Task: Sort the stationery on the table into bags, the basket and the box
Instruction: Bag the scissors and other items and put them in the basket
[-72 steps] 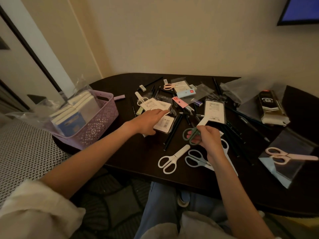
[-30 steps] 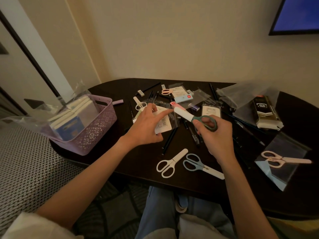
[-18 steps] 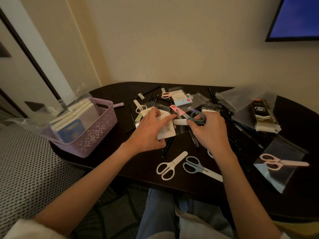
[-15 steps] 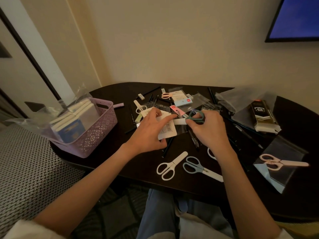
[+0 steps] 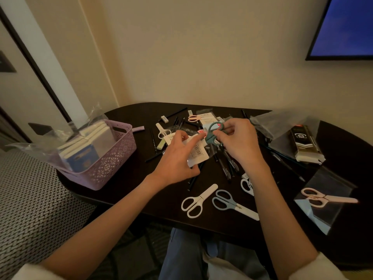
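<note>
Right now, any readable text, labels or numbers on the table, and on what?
"0.5": on the dark box at the right of the table.
Barcode tag on the clear packet under the left hand: print too small to read.
Blue book cover in the purple basket: blurred, unreadable.

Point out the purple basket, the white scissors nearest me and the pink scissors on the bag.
purple basket (image 5: 113,158), head view, front lattice wall.
white scissors (image 5: 196,200), head view, the pivot.
pink scissors (image 5: 321,198), head view, where handles meet the blades.

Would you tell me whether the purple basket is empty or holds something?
Holds something: the purple basket has booklets standing in it.
</note>
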The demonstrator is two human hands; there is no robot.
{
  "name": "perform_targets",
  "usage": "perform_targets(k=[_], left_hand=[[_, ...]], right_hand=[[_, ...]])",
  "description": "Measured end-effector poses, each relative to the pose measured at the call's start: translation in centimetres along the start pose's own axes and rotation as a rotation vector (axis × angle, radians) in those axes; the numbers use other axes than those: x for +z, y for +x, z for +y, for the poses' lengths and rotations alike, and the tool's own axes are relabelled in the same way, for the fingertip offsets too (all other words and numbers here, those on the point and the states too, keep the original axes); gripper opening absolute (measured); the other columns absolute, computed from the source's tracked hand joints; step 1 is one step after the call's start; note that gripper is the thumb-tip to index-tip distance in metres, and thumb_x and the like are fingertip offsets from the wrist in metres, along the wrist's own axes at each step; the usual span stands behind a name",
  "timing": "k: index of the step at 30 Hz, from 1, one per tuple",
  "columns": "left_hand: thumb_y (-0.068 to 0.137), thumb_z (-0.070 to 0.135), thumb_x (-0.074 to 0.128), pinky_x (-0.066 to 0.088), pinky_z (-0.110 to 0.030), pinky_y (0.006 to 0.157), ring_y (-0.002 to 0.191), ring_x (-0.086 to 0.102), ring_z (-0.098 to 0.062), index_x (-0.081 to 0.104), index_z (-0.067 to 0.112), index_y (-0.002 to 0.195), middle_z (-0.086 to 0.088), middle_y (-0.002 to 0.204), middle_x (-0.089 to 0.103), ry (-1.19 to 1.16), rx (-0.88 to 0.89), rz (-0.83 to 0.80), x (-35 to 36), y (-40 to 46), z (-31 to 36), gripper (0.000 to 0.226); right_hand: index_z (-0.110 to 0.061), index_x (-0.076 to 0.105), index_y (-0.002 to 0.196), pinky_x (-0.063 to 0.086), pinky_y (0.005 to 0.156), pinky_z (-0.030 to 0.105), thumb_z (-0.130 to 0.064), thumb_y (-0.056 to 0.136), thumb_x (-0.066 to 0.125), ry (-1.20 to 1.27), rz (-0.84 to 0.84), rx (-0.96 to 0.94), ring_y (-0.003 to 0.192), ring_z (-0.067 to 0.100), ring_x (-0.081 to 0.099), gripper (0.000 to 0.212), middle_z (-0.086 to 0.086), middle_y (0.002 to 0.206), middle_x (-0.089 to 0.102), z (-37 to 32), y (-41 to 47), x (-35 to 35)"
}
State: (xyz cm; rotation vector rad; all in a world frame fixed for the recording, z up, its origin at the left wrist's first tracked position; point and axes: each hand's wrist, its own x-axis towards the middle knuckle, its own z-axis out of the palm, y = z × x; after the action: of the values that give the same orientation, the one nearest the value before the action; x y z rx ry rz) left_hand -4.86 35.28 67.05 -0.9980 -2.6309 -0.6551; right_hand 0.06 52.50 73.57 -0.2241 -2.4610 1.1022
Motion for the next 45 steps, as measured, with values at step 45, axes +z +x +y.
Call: perform_targets(k=[45], left_hand=[[0.067, 0.021, 0.087, 0.037, 0.004, 0.079, 0.117, 0.036, -0.001, 0.025, 0.007, 0.141, -0.004, 0.134, 0.033, -0.448, -0.409, 0.459, 3.2, -1.1, -1.6, 0.097]], right_hand=[[-0.015, 0.064, 0.112, 0.054, 0.076, 0.02, -0.02, 0.079, 0.077, 0.273, -0.242, -0.116, 0.087, 0.003, 0.066, 0.035, -0.002, 0.098, 0.071, 1.1, 1.3, 6.3]])
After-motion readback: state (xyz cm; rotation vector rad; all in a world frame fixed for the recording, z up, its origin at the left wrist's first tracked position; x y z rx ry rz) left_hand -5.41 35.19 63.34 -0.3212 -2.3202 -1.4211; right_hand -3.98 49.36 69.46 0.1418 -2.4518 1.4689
